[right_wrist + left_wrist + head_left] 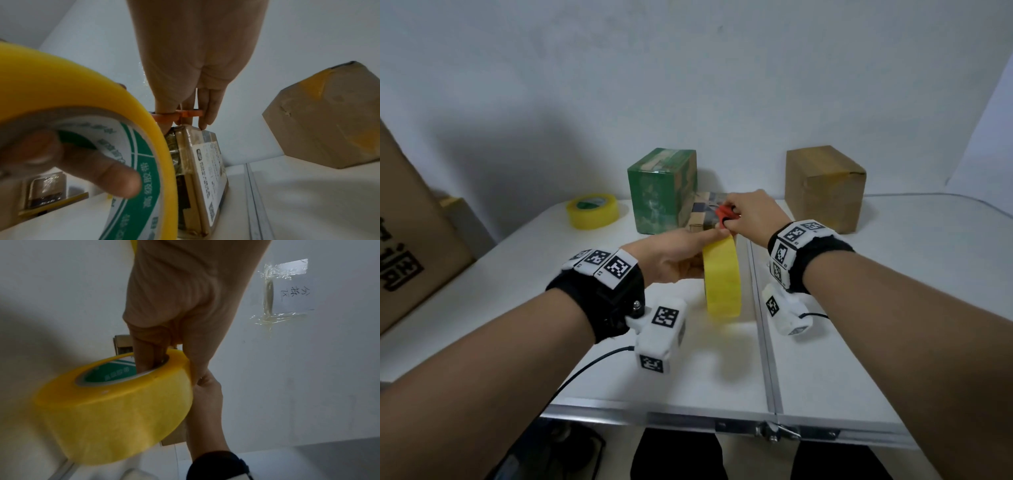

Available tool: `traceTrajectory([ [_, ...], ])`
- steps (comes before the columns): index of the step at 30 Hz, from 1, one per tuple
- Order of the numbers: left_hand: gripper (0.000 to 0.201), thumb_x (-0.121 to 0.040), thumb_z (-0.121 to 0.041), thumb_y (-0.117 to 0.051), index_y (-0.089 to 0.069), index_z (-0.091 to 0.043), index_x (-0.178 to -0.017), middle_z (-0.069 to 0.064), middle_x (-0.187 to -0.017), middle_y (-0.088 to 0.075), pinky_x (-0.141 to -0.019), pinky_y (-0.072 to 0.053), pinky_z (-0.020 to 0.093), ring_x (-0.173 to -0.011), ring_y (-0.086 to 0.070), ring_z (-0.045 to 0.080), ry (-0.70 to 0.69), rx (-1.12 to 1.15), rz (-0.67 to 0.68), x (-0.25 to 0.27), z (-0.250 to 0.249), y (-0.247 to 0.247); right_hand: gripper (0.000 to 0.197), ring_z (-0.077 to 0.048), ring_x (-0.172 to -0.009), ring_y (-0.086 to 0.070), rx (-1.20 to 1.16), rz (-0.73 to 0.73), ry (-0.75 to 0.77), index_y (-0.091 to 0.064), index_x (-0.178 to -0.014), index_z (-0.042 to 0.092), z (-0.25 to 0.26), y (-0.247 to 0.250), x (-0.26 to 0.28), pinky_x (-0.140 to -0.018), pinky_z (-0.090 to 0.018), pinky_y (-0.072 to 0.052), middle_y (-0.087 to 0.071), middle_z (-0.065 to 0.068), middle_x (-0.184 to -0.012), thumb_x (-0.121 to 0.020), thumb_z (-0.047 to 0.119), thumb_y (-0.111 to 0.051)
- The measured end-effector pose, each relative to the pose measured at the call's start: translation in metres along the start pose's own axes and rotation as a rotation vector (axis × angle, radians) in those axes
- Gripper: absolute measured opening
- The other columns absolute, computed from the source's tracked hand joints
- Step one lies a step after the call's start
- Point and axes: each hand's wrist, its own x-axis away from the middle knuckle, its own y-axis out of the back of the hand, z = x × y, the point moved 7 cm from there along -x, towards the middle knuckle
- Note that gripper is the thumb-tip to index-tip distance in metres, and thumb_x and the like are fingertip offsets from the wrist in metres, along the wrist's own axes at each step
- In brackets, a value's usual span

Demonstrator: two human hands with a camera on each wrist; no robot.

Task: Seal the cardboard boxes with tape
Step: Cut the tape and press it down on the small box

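Observation:
My left hand (674, 257) grips a yellow tape roll (722, 281), held on edge above the table; the left wrist view shows fingers (152, 353) hooked into its core. Just beyond it lies a small cardboard box (702, 216) with a printed label (209, 170). Over the near end of this box my right hand (748, 212) holds red-handled scissors (724, 214), fingers curled through the handles (185, 113). The blades are hidden. The roll (82, 97) almost touches the box's near end.
A green-taped box (661, 192) stands behind the small box, and a brown taped box (825, 188) at the back right. A second yellow roll (592, 209) lies at the back left. A large carton (407, 233) borders the white table (859, 342) on the left.

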Motion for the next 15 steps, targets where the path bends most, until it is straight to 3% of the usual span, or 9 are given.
traceTrajectory([
  [4, 0.041, -0.091, -0.035, -0.064, -0.061, -0.007, -0.122, 0.015, -0.118, -0.068, -0.091, -0.055, 0.034, -0.101, -0.068, 0.024, 0.02, -0.073, 0.028, 0.01, -0.001, 0.012, 0.017, -0.029, -0.081, -0.059, 0.089, 0.002, 0.01, -0.051, -0.083, 0.019, 0.005, -0.007, -0.002, -0.064, -0.032, -0.04, -0.057, -0.006, -0.083, -0.085, 0.03, -0.063],
  [10, 0.027, -0.094, -0.035, -0.059, -0.062, -0.011, -0.106, 0.008, -0.087, -0.076, -0.063, -0.059, 0.024, -0.075, -0.073, 0.016, 0.074, -0.124, 0.049, 0.018, -0.001, 0.013, 0.016, -0.027, -0.078, -0.056, 0.082, -0.008, 0.001, -0.052, -0.088, 0.021, 0.003, -0.01, -0.001, -0.064, -0.031, -0.041, -0.058, -0.008, -0.088, -0.086, 0.032, -0.063],
  [15, 0.027, -0.094, -0.037, -0.058, -0.065, -0.012, -0.102, 0.002, -0.081, -0.074, -0.068, -0.059, 0.022, -0.069, -0.071, 0.012, 0.151, -0.204, 0.084, 0.018, -0.003, 0.007, 0.018, -0.029, -0.08, -0.055, 0.084, -0.001, 0.006, -0.048, -0.086, 0.022, 0.003, -0.011, -0.001, -0.066, -0.033, -0.04, -0.057, -0.009, -0.089, -0.087, 0.031, -0.063],
])
